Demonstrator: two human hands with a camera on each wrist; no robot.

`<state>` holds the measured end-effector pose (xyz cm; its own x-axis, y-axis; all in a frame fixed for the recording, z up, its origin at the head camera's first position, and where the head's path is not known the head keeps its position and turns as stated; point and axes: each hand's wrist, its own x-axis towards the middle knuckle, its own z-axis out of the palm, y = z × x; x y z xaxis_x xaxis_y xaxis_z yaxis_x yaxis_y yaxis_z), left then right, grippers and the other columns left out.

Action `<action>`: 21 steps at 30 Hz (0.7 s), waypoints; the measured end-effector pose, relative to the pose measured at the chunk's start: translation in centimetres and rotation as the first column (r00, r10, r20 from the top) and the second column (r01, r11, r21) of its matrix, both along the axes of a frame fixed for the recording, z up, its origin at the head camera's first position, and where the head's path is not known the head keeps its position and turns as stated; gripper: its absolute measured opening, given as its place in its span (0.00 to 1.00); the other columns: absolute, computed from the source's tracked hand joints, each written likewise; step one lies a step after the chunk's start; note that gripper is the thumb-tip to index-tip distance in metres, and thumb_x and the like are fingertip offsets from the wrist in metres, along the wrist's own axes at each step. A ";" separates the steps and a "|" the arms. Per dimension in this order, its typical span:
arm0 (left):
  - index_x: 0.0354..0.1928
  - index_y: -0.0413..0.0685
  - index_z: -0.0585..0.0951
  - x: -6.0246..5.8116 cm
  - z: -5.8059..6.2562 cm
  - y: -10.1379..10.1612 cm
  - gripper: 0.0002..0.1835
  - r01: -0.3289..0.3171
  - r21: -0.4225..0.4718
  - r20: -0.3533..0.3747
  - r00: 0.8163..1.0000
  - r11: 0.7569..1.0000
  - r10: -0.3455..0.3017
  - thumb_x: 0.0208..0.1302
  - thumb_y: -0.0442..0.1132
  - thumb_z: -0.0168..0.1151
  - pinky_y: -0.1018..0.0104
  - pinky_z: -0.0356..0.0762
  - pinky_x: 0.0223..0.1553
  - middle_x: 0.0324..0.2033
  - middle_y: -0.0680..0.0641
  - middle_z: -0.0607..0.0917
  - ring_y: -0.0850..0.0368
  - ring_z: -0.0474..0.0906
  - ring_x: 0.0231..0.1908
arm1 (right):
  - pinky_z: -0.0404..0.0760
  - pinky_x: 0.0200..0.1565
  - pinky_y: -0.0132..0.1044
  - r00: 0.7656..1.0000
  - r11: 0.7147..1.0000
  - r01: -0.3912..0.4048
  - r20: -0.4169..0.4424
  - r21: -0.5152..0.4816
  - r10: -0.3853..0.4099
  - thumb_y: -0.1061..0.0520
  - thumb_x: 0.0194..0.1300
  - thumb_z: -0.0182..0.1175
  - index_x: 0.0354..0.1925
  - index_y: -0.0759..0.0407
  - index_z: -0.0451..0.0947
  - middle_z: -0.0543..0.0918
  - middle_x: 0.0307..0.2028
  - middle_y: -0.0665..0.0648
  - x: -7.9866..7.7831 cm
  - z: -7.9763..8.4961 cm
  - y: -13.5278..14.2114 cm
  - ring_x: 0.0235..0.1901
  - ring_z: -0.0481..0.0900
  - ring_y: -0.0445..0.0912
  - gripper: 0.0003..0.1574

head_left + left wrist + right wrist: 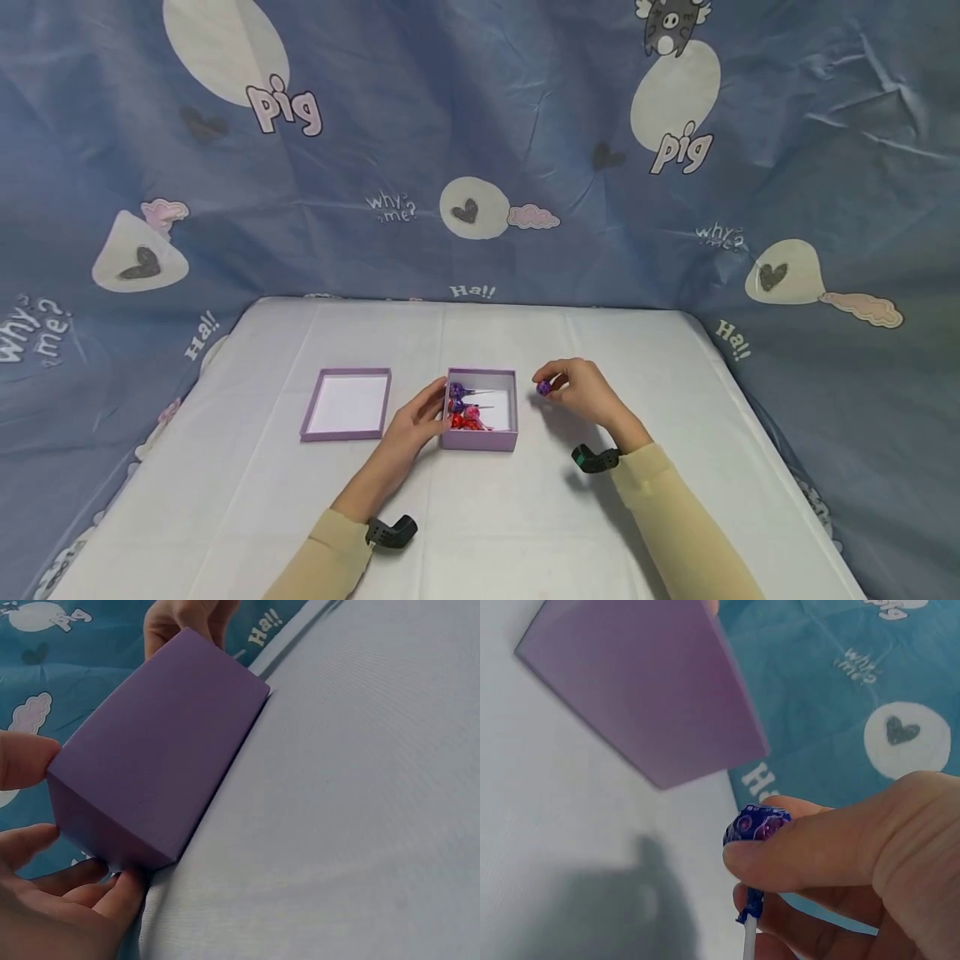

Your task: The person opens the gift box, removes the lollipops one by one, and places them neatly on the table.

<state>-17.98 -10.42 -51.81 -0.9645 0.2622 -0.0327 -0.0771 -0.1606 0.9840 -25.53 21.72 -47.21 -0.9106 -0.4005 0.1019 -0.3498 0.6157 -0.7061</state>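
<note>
A purple box (480,442) stands without its lid on the white table. Several wrapped lollipops (471,412), purple, pink and red, lie inside toward its left side, some white sticks pointing right. My left hand (416,421) rests against the box's left wall, thumb near the front corner and the other fingers farther along; its fingertips (130,881) touch the wall low down. To the right of the box, my right hand (583,392) pinches a purple-blue lollipop (751,823) by its wrapped head between thumb and fingers. Its white stick points down in the right wrist view.
The purple-rimmed lid (346,438) lies inside up to the left of the box, showing its white inner face. A blue printed cloth (480,133) hangs behind the table and along both sides. Each wrist wears a black band.
</note>
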 end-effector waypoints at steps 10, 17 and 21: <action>0.77 0.59 0.62 0.4 -1.0 0.1 0.37 0.009 0.043 -0.022 1.000 0.999 -0.008 0.70 0.31 0.59 0.55 0.52 0.74 0.76 0.48 0.58 0.51 0.53 0.75 | 0.81 0.42 0.44 0.999 0.997 0.025 -0.031 0.077 -0.023 0.73 0.54 0.68 0.43 0.57 0.87 0.87 0.37 0.51 -0.4 -1.4 0.6 0.37 0.83 0.45 0.19; 0.77 0.62 0.62 0.3 -1.3 0.0 0.36 0.002 0.031 -0.022 1.000 1.000 -0.001 0.70 0.32 0.60 0.52 0.50 0.74 0.77 0.48 0.57 0.51 0.53 0.75 | 0.82 0.41 0.42 0.998 0.992 0.054 -0.045 0.112 -0.049 0.72 0.53 0.68 0.42 0.54 0.88 0.87 0.37 0.50 -1.0 -2.1 0.7 0.35 0.82 0.42 0.20; 0.78 0.59 0.61 0.2 -1.3 0.0 0.37 0.014 0.030 -0.034 0.999 0.999 -0.013 0.70 0.33 0.60 0.51 0.49 0.74 0.77 0.47 0.57 0.49 0.52 0.76 | 0.81 0.39 0.42 0.996 0.990 0.060 -0.075 0.125 -0.051 0.74 0.52 0.66 0.41 0.54 0.88 0.86 0.36 0.49 -1.2 -2.4 0.7 0.35 0.81 0.43 0.21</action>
